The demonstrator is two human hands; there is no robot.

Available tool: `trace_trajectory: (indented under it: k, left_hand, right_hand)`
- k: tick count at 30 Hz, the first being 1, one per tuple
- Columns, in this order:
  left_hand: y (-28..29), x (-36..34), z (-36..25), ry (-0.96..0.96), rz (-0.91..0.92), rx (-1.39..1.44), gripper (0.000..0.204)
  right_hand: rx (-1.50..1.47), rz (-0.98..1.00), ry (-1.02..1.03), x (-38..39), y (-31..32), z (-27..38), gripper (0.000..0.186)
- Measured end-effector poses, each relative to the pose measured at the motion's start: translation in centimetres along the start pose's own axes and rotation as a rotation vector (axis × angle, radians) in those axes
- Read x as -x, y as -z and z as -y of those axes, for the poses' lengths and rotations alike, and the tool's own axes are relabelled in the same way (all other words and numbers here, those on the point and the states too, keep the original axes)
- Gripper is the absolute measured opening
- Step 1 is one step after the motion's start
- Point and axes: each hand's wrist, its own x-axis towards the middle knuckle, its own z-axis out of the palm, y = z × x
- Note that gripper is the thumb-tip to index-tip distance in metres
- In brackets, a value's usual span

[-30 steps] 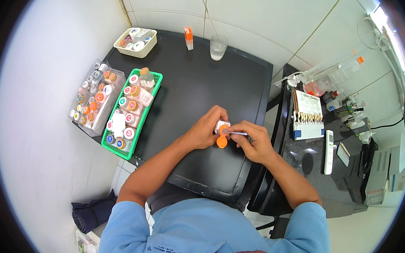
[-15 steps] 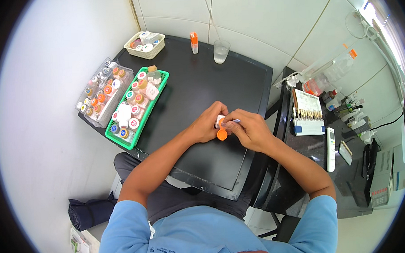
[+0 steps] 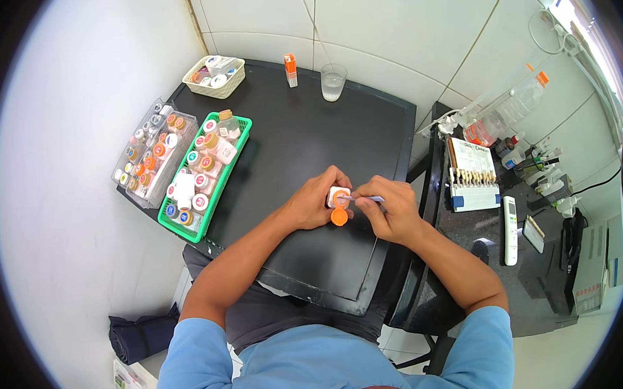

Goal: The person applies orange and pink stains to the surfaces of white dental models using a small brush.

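Observation:
My left hand grips a small white jar with an orange rim; its round orange lid hangs open toward me. My right hand pinches a slim pale lilac tool, like a spatula, with its tip at the jar's mouth. Both hands are over the middle-front of the black table. Beyond them at the back stand a clear glass of cloudy liquid and a narrow orange-and-white box.
Left are a green basket and clear organizer of small jars; behind, a cream basket. Right, a dark counter holds a shade guide, white remote, several bottles, cables and equipment. A dark rolled bundle lies lower left.
Compared with half a second ago, my right fingers have shifted back, showing more of the jar's mouth and the tool. My left hand still holds the jar.

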Motion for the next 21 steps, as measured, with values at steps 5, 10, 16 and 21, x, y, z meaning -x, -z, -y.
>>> trace_trajectory:
  k: [5, 10, 16, 21]
  left_hand:
    - [0.0, 0.0, 0.0, 0.028, 0.001, 0.027, 0.055]
    - [0.3, -0.1, -0.2, 0.100, 0.058, 0.016, 0.055]
    - [0.3, -0.1, -0.7, 0.075, 0.043, 0.042, 0.053]
    - [0.3, -0.1, -1.0, 0.089, 0.051, 0.036, 0.053]
  right_hand:
    - [0.048, -0.001, 0.085, -0.1, -0.4, -0.4, 0.011]
    - [-0.018, 0.074, -0.026, 0.5, -1.4, -1.7, 0.012]
    - [-0.108, 0.036, -0.060, 0.4, -0.6, -1.2, 0.011]
    - [-0.095, 0.035, -0.047, 0.4, -0.2, -1.3, 0.011]
